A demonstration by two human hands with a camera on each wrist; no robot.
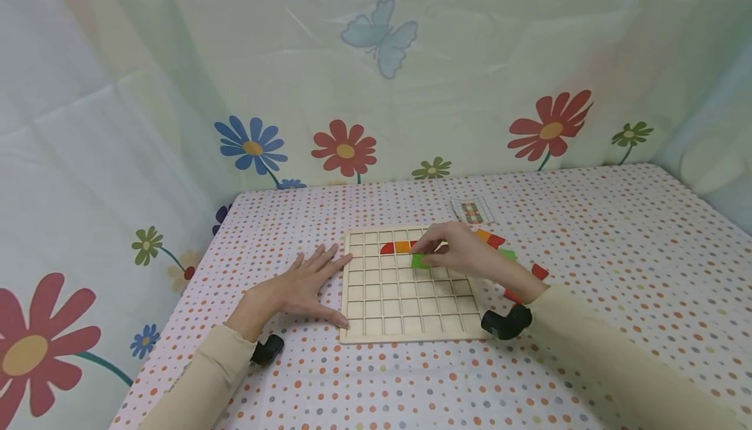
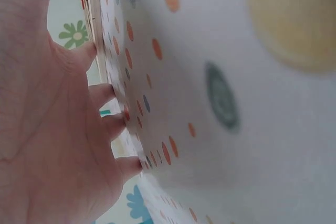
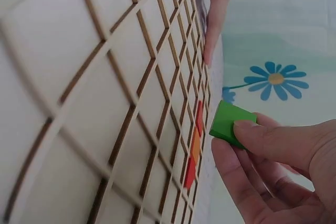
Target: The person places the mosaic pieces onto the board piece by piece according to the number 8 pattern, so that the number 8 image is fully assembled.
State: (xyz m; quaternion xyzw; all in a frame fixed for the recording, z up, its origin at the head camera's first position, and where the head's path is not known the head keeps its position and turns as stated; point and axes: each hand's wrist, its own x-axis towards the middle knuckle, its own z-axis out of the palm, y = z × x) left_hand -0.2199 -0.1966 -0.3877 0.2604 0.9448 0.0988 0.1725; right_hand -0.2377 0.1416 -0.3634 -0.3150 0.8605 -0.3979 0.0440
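Observation:
A pale wooden grid board (image 1: 384,309) with square cells lies on the table. My right hand (image 1: 458,250) pinches a green square tile (image 3: 229,121) between thumb and fingers, just above the board. In the upper part of the board sit a red tile (image 1: 387,248), an orange tile (image 1: 402,246) and another red tile (image 3: 189,176), side by side in one row. My left hand (image 1: 302,286) lies with fingers spread at the board's left edge, its thumb and a fingertip touching the frame.
Loose orange, red and green pieces lie right of the board, partly behind my right arm; one red piece (image 1: 540,271) sits apart. A pattern card (image 1: 472,210) rests behind the board. The dotted tablecloth (image 1: 376,384) covers the table, with a flowered curtain (image 1: 458,91) behind.

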